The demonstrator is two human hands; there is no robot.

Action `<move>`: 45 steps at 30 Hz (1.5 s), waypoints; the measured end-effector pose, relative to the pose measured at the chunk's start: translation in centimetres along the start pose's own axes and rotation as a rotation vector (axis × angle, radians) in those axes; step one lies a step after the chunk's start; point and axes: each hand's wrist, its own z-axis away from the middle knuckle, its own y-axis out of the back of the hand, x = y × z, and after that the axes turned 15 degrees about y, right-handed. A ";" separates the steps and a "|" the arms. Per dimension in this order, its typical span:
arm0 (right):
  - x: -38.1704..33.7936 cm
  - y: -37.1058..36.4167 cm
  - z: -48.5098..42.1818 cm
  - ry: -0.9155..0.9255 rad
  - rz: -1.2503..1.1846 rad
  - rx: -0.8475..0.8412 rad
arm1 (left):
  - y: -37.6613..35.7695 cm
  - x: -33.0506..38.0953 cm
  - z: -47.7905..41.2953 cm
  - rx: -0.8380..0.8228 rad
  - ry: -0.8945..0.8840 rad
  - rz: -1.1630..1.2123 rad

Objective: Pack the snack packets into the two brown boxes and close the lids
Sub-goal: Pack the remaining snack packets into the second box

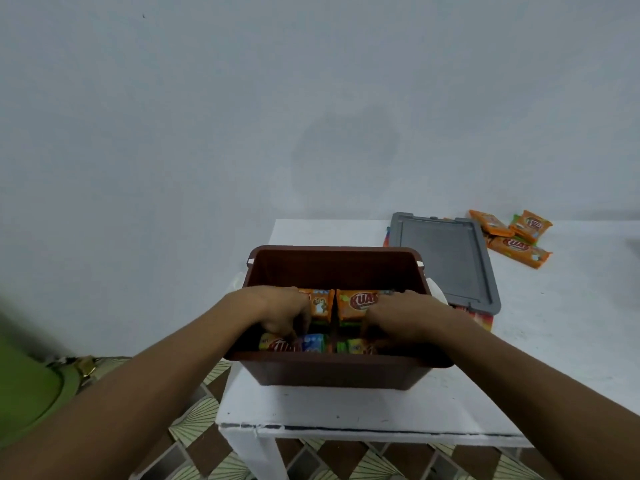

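The brown box [332,370] looks like smooth, dull plastic, and the grey lid [443,258] is matt plastic too. The snack packets [517,245] are glossy printed film. The white counter [346,407] is painted, scuffed and chipped along its edge.

Plain pale grey-blue wall [173,116] fills most of the view, w/ a faint darker patch [346,147] mid-wall & a tiny dark speck [143,16] top left. White painted table [346,407] stands vs. the wall, top scuffed, front edge chipped. Floor [194,420]: diamond tiles, brown alternating w/ pale green fan pattern. Blurred green shape [24,386] at left edge. Light dim, even.
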 end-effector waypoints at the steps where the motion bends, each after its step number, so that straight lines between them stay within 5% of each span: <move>1: 0.0 0.1 0.0 0.007 0.002 0.006 | 0.2 -0.1 0.0 0.012 -0.004 -0.005; 7: -0.1 0.0 -0.1 0.036 0.028 -0.011 | 0.6 -0.2 -0.8 0.128 -0.060 0.090; 16: -0.1 0.3 -0.1 0.052 -0.027 -0.062 | -0.5 -0.2 -0.9 0.001 -0.060 0.076; 22: -0.2 0.1 0.2 0.078 -0.039 -0.041 | -0.3 0.0 -0.6 0.136 -0.062 0.133; 36: 0.2 1.0 -0.1 0.109 -0.239 -0.215 | -0.9 -0.1 -1.0 0.024 -0.091 0.128; 45: -0.2 0.5 -0.4 0.142 -0.246 -0.141 | -0.8 -0.1 -1.0 -0.012 -0.068 0.189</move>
